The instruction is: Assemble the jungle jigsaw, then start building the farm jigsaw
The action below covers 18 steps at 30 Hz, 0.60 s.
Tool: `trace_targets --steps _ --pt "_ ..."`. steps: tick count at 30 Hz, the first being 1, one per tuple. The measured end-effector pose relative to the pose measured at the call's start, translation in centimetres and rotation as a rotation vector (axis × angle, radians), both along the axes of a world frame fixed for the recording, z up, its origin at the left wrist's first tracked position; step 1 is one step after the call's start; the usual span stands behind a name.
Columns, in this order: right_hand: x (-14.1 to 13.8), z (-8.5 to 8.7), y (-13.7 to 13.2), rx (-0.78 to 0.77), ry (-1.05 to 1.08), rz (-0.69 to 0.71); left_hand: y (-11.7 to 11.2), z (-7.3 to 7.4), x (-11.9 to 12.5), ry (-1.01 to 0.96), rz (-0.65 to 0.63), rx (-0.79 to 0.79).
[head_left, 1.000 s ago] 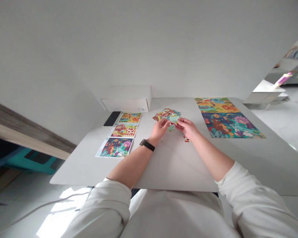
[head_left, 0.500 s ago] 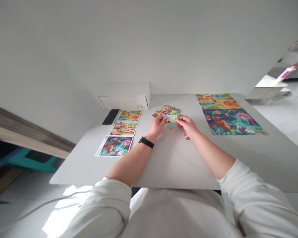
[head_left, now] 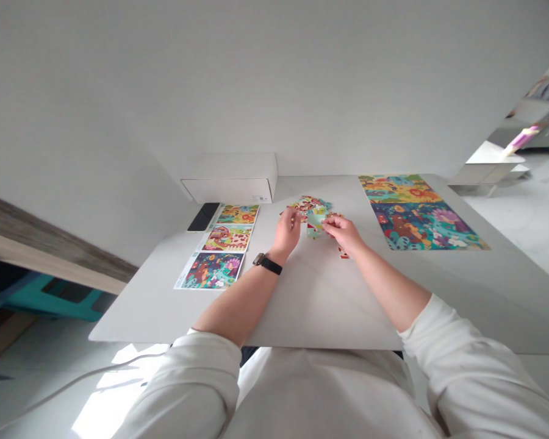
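My right hand [head_left: 344, 231] pinches a pale green jigsaw puzzle piece [head_left: 316, 221] at its right side, above the table. To the left, my left hand [head_left: 288, 230] is apart from that piece. Its fingers are curled together, and what they hold, if anything, is hidden. Just beyond both hands lies a heap of colourful puzzle pieces [head_left: 312, 202], partly covered by the fingers. A few red and white pieces [head_left: 343, 252] lie on the table beneath my right wrist. A black-banded watch [head_left: 269, 263] is on my left wrist.
Left of my hands lies a picture sheet [head_left: 226, 239] with three printed scenes, beside a black phone [head_left: 204, 217]. A white box [head_left: 231, 177] stands against the wall. Two assembled-looking pictures [head_left: 430, 225] lie at right on the white table [head_left: 329, 305].
My left hand has come off the pale green piece and drawn slightly left, its fingers curling. My right hand keeps its pinch on the piece. The view has shifted slightly.
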State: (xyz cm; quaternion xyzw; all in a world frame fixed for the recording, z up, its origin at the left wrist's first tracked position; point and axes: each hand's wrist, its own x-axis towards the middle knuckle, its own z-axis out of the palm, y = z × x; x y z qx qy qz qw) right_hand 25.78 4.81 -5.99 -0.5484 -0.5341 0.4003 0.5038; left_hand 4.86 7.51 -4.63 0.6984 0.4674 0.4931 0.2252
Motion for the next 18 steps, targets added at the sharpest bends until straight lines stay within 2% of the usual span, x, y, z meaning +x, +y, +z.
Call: trace_targets --steps 3,6,8,13,18 --pt "0.0 -0.1 0.2 -0.003 -0.025 0.004 -1.0 0.9 -0.1 0.24 -0.117 0.211" --pt "-0.2 0.1 0.2 0.002 -0.028 0.025 -1.7 1.7 0.0 0.423 -0.228 0.274" --pt "-0.4 0.3 0.1 0.007 -0.022 0.055 -1.7 2.0 0.0 0.459 -0.244 0.275" --pt "-0.7 0.7 -0.3 0.022 -0.022 0.069 -0.7 2.2 -1.4 0.452 -0.191 0.247" --pt "-0.4 0.6 -0.3 0.064 -0.186 0.039 1.0 1.1 -3.7 0.4 -0.201 0.055"
